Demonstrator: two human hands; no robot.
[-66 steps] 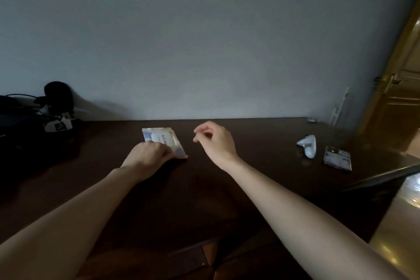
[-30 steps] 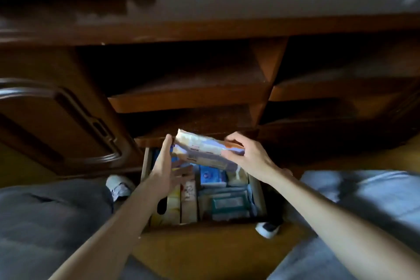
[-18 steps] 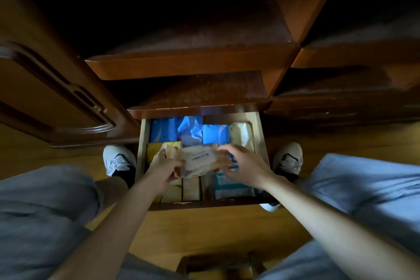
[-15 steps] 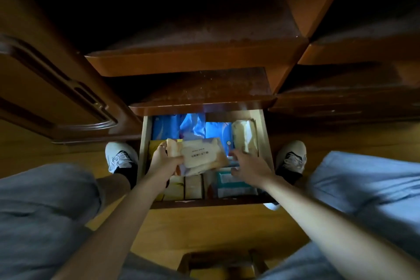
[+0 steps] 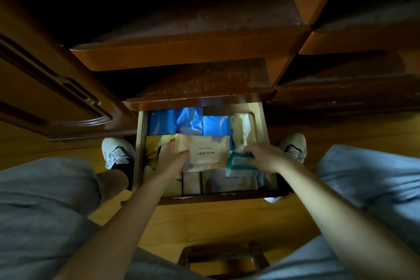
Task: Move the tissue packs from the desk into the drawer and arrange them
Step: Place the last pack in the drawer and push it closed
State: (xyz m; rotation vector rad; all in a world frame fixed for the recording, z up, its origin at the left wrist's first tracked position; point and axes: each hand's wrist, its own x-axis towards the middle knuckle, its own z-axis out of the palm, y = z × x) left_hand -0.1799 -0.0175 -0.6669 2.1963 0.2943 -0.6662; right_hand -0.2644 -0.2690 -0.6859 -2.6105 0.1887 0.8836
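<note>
Cream tissue pack [image 5: 205, 154]: soft film pouch, judged light and compressible, likely slippery on its glossy faces, not fragile. Held flat over the middle of the open drawer [image 5: 263, 120], label up, resting on or just above the packs below. Best gripped by a short end, thumb on top and fingers beneath, as the left hand [image 5: 169, 159] grips its left end. Right hand [image 5: 261, 154] closed on the teal-lidded pack [image 5: 238, 160] just right of it, touching the cream pack's right edge

Count in drawer, as visible: one cream pack in hand; one teal-lidded pack; three blue packs [image 5: 162, 123] along the far row; one pale pack [image 5: 243, 130] at far right; one yellow pack [image 5: 154, 150] at left; near row partly hidden, count not determinable. Two white shoes [image 5: 116, 152] on the floor [image 5: 216, 218] either side
</note>
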